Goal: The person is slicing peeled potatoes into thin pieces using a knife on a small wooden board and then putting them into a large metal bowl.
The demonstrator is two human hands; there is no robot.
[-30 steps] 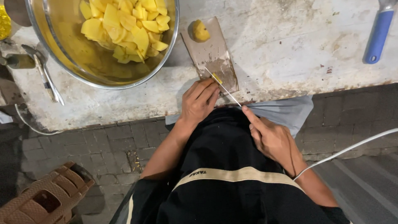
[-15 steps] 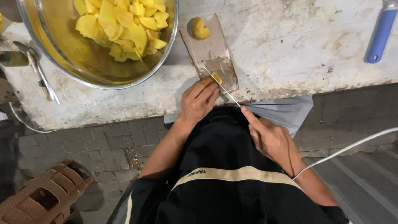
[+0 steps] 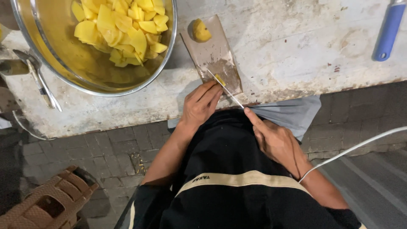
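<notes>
Grip: right hand [image 3: 277, 142] is closed around a thin knife [image 3: 227, 90], forefinger stretched along its back; left hand [image 3: 199, 106] has its fingertips pressed together on a small yellow piece [image 3: 219, 79].
Yellow piece: on the near end of a narrow wooden cutting board [image 3: 214, 55], held between the left fingertips and the blade — the blade lies against it, slanting from near right to far left.
Board: lies on a worn, pale stone counter [image 3: 288, 46], its near end at the counter's edge, right above the person's lap.
Far end of board: a rounded yellow chunk [image 3: 201, 32] sits alone, well apart from the hands.
Bowl: a large metal bowl [image 3: 76, 72] stands to the left of the board, just beside it, holding a heap of cut yellow pieces [image 3: 123, 25] (piled toward its far side).
Right, far: a blue handle [image 3: 388, 32] rests on the counter.
Left edge: a metal utensil [image 3: 40, 78] lies beside the bowl.
Near: black garment with a pale stripe [image 3: 237, 182], grey cloth [image 3: 288, 114] over the lap — brick paving below.
</notes>
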